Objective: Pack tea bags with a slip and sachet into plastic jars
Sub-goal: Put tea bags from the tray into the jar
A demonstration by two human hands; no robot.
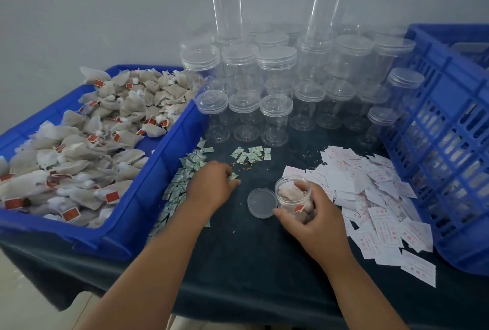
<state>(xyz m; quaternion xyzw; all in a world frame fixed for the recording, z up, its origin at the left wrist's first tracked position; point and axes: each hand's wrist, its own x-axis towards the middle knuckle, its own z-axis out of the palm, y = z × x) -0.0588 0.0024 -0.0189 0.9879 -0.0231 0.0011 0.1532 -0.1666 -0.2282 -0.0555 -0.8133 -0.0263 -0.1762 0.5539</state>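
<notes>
My right hand grips an open clear plastic jar with tea bags inside, standing on the dark table. Its round lid lies flat just left of it. My left hand rests palm down at the edge of a strip of small green-and-white sachets, its fingertips pinching one sachet. A heap of white paper slips lies right of the jar. Grey tea bags with red tags fill the blue tray at the left.
Many empty lidded clear jars stand stacked at the back of the table, two tall stacks among them. A blue slatted crate stands at the right edge. A second small cluster of sachets lies mid-table. The table's front edge is near my forearms.
</notes>
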